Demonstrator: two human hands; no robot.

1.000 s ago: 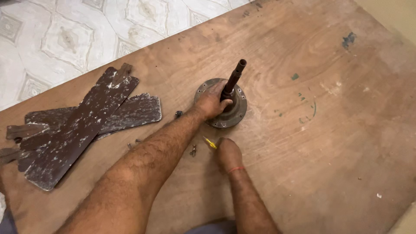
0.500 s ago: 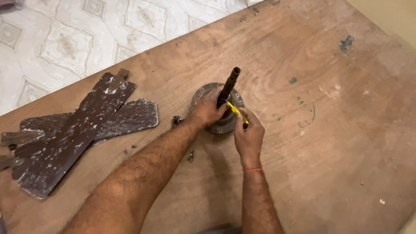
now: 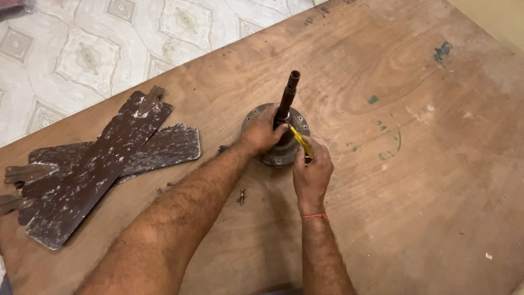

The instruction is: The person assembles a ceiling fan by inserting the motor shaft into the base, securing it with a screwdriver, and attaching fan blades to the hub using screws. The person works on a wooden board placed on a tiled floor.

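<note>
Round grey-brown metal motor housing (image 3: 261, 117) with small holes around its rim, lying flat near the middle of the brown plywood tabletop (image 3: 415, 180), slightly toward the far edge. Dark rust-brown metal shaft (image 3: 286, 98) rising from the centre of the housing, tilted a little toward the far edge, its hollow top end visible. Left hand (image 3: 263, 133) resting on the near-left part of the housing, fingers curled against the base of the shaft and closed about it. Right hand (image 3: 312, 172) at the near-right rim of the housing, fingers closed around a slim yellow-handled tool (image 3: 301, 141) whose tip points at the base of the shaft; whether the tip touches the metal cannot be told. Thin red thread band (image 3: 315, 216) around the right wrist.

Small dark screws (image 3: 240, 196) lying loose on the plywood between the two forearms, with others near the left forearm. Three long dark-brown blades with flaking white patches (image 3: 103, 164), stacked crosswise near the left edge of the tabletop, well apart from the housing, their metal brackets pointing outward. Blue and green paint marks (image 3: 443, 51) toward the far-right corner. Pale patterned floor tiles (image 3: 82, 54) beyond the far-left edge.
</note>
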